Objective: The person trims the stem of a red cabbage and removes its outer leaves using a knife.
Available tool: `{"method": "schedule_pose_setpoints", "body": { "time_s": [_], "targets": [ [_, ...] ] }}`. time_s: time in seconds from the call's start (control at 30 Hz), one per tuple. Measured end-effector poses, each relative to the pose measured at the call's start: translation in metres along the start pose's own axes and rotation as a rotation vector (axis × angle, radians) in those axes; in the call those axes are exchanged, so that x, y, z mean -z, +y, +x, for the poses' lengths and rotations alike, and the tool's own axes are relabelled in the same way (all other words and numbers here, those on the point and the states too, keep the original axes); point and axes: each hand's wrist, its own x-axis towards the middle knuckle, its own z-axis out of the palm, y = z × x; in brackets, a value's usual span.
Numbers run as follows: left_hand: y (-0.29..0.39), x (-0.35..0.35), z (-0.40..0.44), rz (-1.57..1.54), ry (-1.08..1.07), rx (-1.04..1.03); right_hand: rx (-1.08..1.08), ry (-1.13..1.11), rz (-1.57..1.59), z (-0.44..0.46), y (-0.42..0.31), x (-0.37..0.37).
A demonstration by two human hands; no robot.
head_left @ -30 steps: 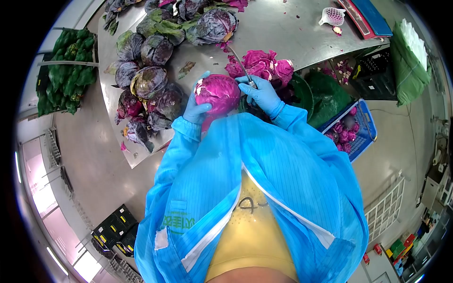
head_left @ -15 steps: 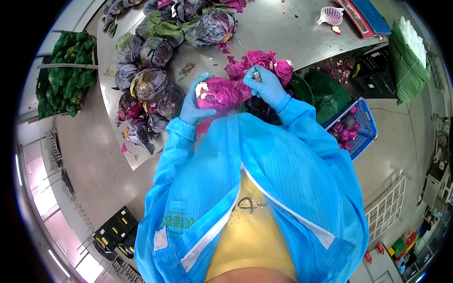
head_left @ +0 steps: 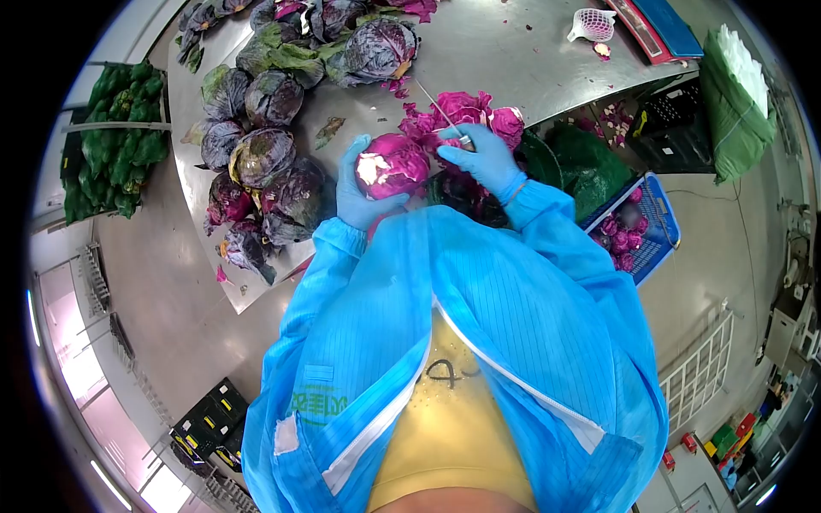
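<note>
My left hand (head_left: 359, 186), in a blue glove, is wrapped round a peeled red cabbage (head_left: 400, 169). The cabbage's pale cut stem end faces my left palm. Also gloved, my right hand (head_left: 487, 162) is closed on a knife (head_left: 464, 140), whose thin blade points up and away over the table. Loose magenta cabbage leaves (head_left: 462, 108) lie just beyond my right hand. Below that hand, a dark container (head_left: 466, 201) with leaves in it is partly hidden by my sleeve.
Several unpeeled red cabbages (head_left: 272, 157) are piled on the steel table (head_left: 505, 51) at left. A blue crate (head_left: 663, 231) with peeled cabbages stands at right, near a green sack (head_left: 737, 111). A white mesh cup (head_left: 592, 26) and a scale (head_left: 654, 26) sit at the far right.
The leaf stretched between the cabbage and my right hand has come away, leaving the cabbage smooth and round. My right hand has shifted slightly, and the knife blade now shows more clearly.
</note>
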Motion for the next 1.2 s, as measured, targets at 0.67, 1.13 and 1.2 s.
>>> {"method": "schedule_pose_setpoints", "body": {
  "time_s": [0.67, 1.13, 1.2],
  "targets": [
    [0.009, -0.006, 0.002, 0.525, -0.052, -0.342, 0.007, -0.099, 0.680, 0.004, -0.012, -0.013],
    [-0.017, -0.013, -0.009, 0.233, 0.135, -0.163, 0.170, 0.036, -0.157, -0.022, -0.002, -0.029],
    [-0.017, -0.009, -0.009, 0.199, 0.070, -0.161, 0.142, 0.066, -0.232, -0.023, -0.004, -0.030]
  ]
}}
